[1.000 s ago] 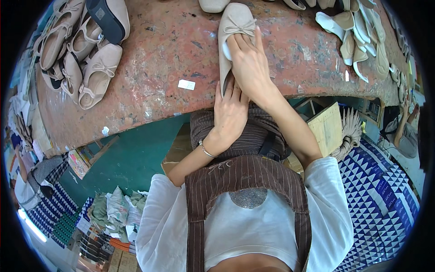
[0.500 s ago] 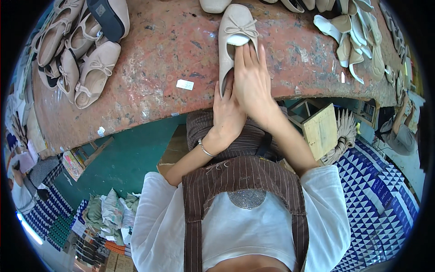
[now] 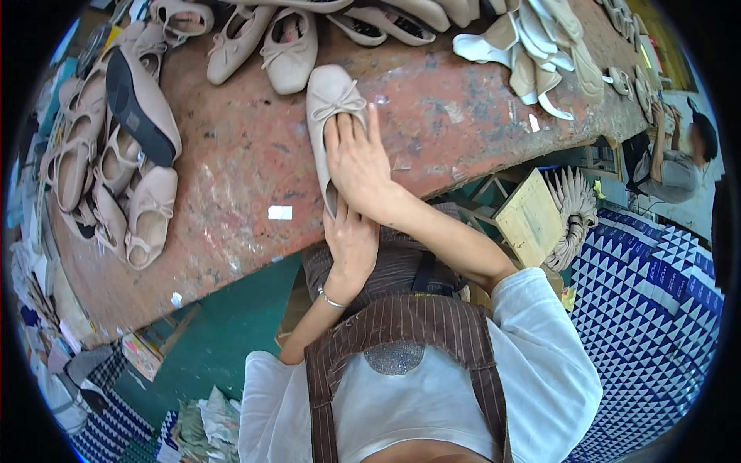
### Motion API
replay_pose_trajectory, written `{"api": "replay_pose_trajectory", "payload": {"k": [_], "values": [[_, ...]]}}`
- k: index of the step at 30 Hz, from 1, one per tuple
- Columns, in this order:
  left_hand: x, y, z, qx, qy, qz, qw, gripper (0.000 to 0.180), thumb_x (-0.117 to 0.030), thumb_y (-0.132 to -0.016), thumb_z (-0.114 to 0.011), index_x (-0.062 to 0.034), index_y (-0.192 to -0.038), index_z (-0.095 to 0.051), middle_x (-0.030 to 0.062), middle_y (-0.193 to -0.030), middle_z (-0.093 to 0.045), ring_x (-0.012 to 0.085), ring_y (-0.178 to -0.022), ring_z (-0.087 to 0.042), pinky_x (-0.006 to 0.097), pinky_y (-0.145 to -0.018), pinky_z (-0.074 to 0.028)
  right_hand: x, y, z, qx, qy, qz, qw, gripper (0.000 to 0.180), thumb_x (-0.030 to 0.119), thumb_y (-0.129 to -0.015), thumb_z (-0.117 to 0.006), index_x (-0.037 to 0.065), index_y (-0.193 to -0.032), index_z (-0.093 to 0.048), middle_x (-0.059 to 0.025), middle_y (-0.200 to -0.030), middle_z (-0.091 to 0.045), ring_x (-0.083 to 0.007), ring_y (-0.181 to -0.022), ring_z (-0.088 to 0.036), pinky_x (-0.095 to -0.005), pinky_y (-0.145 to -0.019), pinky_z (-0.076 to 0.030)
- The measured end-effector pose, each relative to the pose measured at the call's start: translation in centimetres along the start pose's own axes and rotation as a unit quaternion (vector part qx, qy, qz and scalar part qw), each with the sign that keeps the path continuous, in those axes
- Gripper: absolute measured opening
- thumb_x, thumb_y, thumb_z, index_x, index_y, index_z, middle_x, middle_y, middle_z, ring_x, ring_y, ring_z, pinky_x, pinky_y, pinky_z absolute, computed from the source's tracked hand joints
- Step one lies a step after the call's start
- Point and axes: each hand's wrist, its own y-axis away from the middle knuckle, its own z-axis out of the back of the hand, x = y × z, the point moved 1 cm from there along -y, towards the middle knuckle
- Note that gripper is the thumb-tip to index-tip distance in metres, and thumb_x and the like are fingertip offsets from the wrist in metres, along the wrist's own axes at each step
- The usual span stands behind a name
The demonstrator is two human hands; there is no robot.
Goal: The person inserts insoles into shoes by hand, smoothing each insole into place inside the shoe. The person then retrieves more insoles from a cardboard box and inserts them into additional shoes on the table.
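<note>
A beige ballet flat (image 3: 327,86) with a bow lies on the worn red-brown table, its toe pointing away from me. The stretched fingers of my right hand (image 3: 360,166) reach into its opening up to the bow, pressing flat inside. One finger of that hand sticks out along the shoe's right side. Below it, my left hand (image 3: 352,243), with a bracelet at the wrist, grips the heel end. Its fingertips are partly covered by my right hand. The inside of the shoe is mostly hidden by my fingers.
Beige shoes (image 3: 150,212) are heaped on the table's left, one showing a dark sole (image 3: 139,108). More flats (image 3: 289,50) line the far side, beside white and tan insoles (image 3: 540,54). A small white label (image 3: 280,212) lies nearby. A wooden stool (image 3: 531,220) stands right; another person (image 3: 671,158) sits beyond.
My view has shifted, so the table looks tilted and more shoes show at the back. My right fingers are deeper in the shoe, and the white piece seen under them is now hidden.
</note>
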Motion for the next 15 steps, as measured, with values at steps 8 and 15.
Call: {"api": "replay_pose_trajectory", "payload": {"k": [8,15], "values": [[0.2,-1.6,2.1,-0.037,0.031,-0.019,0.999,0.038,-0.009,-0.086,-0.065,0.0040,-0.122,-0.063,0.0198,-0.131,-0.059,0.0347,-0.126,-0.053,0.046,-0.099,-0.044,-2.9,-2.3,0.6,0.052,-0.190,0.121,0.973,0.020,0.002,-0.077,-0.059,-0.003,-0.092,-0.071,-0.0146,-0.091,-0.069,-0.0319,-0.099,-0.067,-0.0637,-0.116,-0.008],[10.8,1.3,16.4,-0.191,-0.029,0.007,0.981,0.028,-0.018,-0.094,-0.059,0.0081,-0.101,-0.066,0.0230,-0.090,-0.068,0.0408,-0.079,-0.067,0.046,-0.072,-0.052,-23.4,1.0,4.9,-0.174,-0.105,-0.178,0.963,0.048,-0.009,-0.074,-0.054,0.003,-0.120,-0.063,-0.0195,-0.120,-0.064,-0.0366,-0.110,-0.062,-0.0394,-0.096,-0.049]]}}
